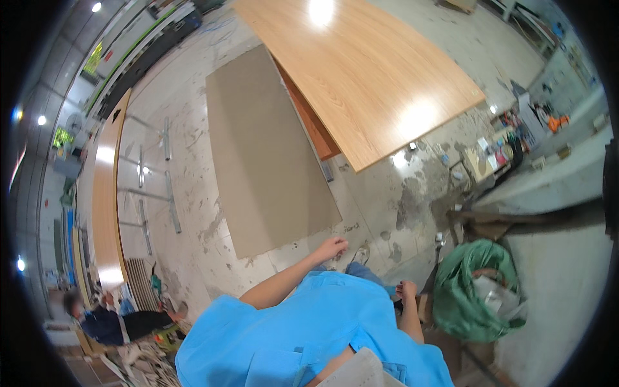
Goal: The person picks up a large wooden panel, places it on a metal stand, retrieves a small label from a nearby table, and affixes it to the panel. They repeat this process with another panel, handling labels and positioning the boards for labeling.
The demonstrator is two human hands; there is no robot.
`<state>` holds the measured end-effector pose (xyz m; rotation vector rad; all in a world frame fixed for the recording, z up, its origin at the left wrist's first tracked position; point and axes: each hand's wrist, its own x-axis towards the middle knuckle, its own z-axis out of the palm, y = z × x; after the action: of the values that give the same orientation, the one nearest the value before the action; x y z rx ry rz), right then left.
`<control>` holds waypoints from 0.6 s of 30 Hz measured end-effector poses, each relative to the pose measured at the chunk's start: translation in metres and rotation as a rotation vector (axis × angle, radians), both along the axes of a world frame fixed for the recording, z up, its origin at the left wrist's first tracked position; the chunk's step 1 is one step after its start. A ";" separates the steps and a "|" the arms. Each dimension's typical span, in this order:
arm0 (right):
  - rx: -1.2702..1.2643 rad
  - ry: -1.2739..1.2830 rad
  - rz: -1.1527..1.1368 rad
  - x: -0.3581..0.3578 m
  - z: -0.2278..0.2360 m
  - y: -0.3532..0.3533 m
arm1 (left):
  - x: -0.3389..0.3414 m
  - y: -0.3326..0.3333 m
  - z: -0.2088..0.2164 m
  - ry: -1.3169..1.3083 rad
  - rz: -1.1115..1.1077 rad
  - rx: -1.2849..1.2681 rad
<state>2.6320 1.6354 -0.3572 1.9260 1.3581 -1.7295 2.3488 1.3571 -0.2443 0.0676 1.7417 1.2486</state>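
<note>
My left hand (333, 248) hangs in front of my body with its fingers curled in, just off the near edge of a large brown board (264, 155). Nothing shows in its grip. My right hand (406, 289) is down at my right side, also curled and with nothing visible in it; a green sack (449, 293) stands beside it. A glossy wood-grain tabletop (387, 84) lies ahead to the right and overlaps the far side of the brown board. Below it, a reddish-brown panel (308, 122) partly shows. Neither hand touches a board.
At left, another wood-grain tabletop (105, 193) stands by metal leg frames (169, 187). A person (106, 326) bends low at the lower left, near scraps. A small cluttered table (480, 164) stands by the right wall. A long machine (145, 55) is at the far left.
</note>
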 end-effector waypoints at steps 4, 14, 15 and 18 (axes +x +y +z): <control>0.072 0.141 0.097 -0.051 0.007 0.082 | -0.045 0.069 0.042 -0.118 0.240 0.167; 0.217 0.219 0.173 -0.201 0.015 0.134 | -0.127 0.162 0.076 -0.165 0.102 0.246; 0.224 0.176 0.225 -0.207 0.013 0.128 | -0.134 0.171 0.076 -0.157 0.011 0.226; 0.227 0.245 0.237 -0.212 0.013 0.116 | -0.146 0.197 0.081 -0.294 0.013 0.247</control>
<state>2.4204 1.7517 -0.3446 1.6108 1.8592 -1.8034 2.2032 1.5542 -0.1636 0.0149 1.3343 1.4025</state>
